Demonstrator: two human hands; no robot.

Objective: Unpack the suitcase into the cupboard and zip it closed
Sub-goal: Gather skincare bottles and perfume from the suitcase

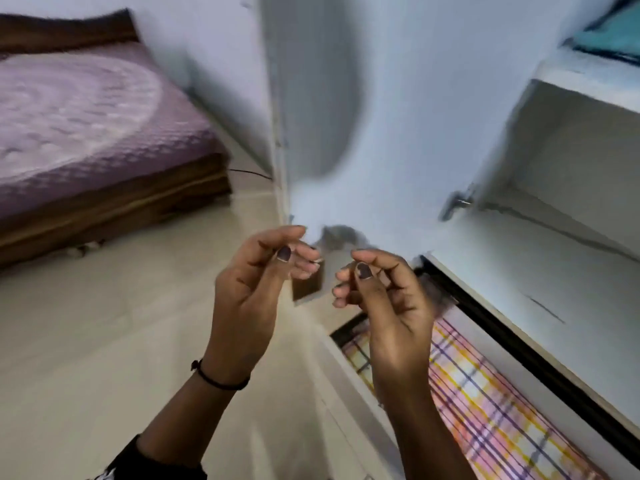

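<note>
Low at near right, plaid cloth point(485, 403) fills a black-rimmed opening; we cannot tell whether this is the suitcase or a cupboard compartment. Above it, our left hand point(256, 289) and right hand point(384, 299) are raised side by side. Their fingers are curled, thumbs against forefingers, at the lower edge of a blurred pale blue surface point(381, 133); whether they pinch it we cannot tell. The cupboard's bare shelf point(571, 161) lies right of and beyond the hands, the right hand nearer, teal cloth point(609, 39) above. A bed point(86, 116) stands far left.
</note>
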